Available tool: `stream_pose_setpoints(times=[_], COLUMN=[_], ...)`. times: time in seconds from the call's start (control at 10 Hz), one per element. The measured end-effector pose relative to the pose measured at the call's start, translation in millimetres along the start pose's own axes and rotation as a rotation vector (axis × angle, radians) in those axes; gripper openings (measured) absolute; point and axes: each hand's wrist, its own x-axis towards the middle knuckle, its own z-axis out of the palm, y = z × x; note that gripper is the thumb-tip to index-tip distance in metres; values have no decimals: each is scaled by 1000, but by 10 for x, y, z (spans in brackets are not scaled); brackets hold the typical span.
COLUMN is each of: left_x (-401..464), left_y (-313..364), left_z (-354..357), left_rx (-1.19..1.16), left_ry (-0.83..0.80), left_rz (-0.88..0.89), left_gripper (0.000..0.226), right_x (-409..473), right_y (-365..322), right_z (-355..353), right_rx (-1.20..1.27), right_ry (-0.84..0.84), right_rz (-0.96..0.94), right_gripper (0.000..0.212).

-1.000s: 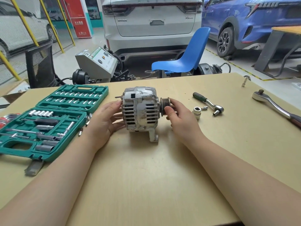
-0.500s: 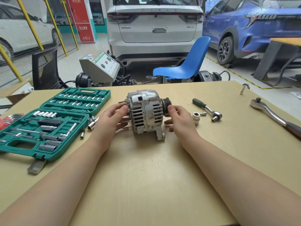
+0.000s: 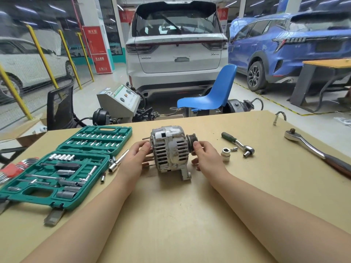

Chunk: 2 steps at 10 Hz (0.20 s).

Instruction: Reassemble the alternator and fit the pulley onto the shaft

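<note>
Alternator stands scuffed and silver; your left hand grips its rear, your right hand pinches the ribbed pulley.

1. We face a garage bay with a pale glossy floor.
2. A white SUV is parked tail-on beside a blue SUV.
3. A blue plastic chair and a black mesh chair stand behind the tan table.
4. Yellow posts lean along the left, near a red sign.
</note>
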Motion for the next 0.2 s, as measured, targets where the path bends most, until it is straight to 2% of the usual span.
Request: stream_pose_setpoints(times=[0.1, 0.2], left_x=[-34, -42], left_y=[-3, 77], left_z=[-43, -24], left_rx=[-19, 22], left_ry=[-12, 11], left_rz=[-67, -85], left_gripper=[50, 41], right_x=[-12, -45], right_y=[51, 21], right_z=[14, -41], right_rx=[-40, -76], right_ry=[-3, 18], right_rz=[-13, 2], right_gripper=[21, 31])
